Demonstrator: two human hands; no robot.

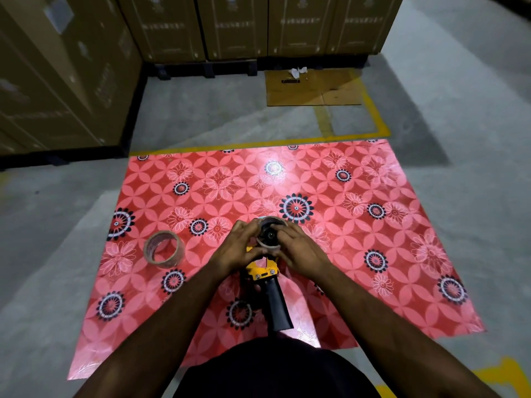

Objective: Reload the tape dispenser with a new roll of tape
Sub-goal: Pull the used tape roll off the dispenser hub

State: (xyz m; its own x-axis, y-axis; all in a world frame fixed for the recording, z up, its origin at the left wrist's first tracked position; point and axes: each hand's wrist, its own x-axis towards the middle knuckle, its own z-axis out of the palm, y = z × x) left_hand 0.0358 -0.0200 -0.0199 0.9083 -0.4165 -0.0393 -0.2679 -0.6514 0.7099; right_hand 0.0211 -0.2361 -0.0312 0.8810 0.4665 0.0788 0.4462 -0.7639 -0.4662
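Stacked cardboard cartons (235,27): along far wall. Red floral mat (359,254): flat on concrete floor (201,110). Tape dispenser (268,280): yellow body, black handle, at mat centre. Left hand (240,249), right hand (300,249): both grasping the roll on the dispenser's hub (270,232). Second tape roll (164,249): on mat, left of hands, apart.

A yellow body and a black handle are shown on the tape dispenser (265,278), with a black hub just beyond the grip. A translucent brownish tape roll (164,249) is seen left of the grip. Beneath the grip, a red mat (359,239) is patterned with pale pink petals and black-and-white flowers. The grey floor (218,110) is marked with yellow lines.
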